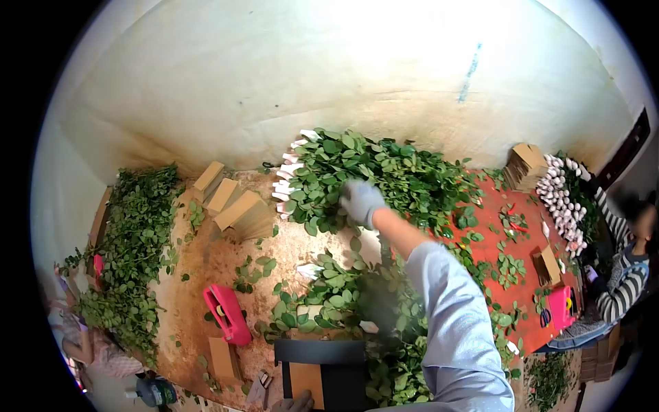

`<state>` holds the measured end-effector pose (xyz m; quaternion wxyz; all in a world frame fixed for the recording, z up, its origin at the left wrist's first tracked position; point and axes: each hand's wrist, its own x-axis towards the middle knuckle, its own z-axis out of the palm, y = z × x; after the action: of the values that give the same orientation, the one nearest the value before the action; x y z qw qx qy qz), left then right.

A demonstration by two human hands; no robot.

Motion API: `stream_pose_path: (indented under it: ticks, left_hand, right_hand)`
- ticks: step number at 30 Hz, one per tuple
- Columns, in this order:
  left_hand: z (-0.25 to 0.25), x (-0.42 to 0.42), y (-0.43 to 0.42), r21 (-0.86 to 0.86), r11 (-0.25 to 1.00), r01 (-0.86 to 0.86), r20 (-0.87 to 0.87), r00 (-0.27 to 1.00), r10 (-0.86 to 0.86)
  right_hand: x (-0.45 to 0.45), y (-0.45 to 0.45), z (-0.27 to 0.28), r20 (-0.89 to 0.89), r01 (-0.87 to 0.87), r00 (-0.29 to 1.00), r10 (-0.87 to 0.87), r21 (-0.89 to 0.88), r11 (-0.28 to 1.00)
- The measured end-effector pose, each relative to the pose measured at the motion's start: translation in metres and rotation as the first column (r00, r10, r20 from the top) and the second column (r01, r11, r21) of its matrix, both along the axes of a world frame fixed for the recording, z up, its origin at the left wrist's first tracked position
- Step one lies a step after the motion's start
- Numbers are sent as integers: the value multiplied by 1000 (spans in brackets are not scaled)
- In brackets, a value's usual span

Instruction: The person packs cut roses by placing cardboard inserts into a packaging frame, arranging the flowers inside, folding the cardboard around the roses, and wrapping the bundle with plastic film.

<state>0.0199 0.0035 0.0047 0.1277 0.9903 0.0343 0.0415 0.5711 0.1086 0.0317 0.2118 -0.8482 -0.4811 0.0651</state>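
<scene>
My right hand (362, 201), in a grey glove, reaches over the pile of leafy rose stems (391, 168) at the back. Its fingers are partly smeared and sunk against the leaves, so their grip does not show. Pale rosebuds (288, 172) line the left end of that pile. At the bottom edge, my gloved left hand (294, 404) holds a brown cardboard sheet (306, 379) on a black stand (319, 353); only part of this hand shows. Between the hands lie loose rose stems (336, 281) with a white bud (309, 271).
Left of the stand are a pink tape dispenser (228, 314) and a cardboard piece (224, 358). Cardboard stacks (244, 214) stand behind. Green stems (127, 240) fill the far left, beside another person (89, 343). At right, a person in striped sleeves (621, 275) sits near bundled roses (561, 202).
</scene>
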Motion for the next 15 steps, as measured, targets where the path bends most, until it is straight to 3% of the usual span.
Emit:
stream_pose_path:
  ticks: [2, 4, 9, 11, 15]
  left_hand:
    - [3, 6, 4, -12, 1000, -15, -21, 1000, 15]
    - [4, 10, 7, -19, 999, -31, -40, 999, 30]
    - [3, 26, 21, -36, 998, -52, -89, 995, 49]
    - [2, 33, 28, -44, 998, -41, -112, 993, 36]
    - [-3, 46, 40, -60, 998, -22, -145, 989, 13]
  right_hand:
    - [45, 37, 2, 62, 52, 996, -63, 163, 985]
    - [71, 64, 26, 34, 108, 993, -115, 174, 979]
    - [118, 121, 43, 29, 131, 991, -129, -91, 987]
    - [129, 134, 24, 16, 146, 989, -147, -249, 957]
    - [147, 151, -8, 43, 102, 995, -93, -376, 921]
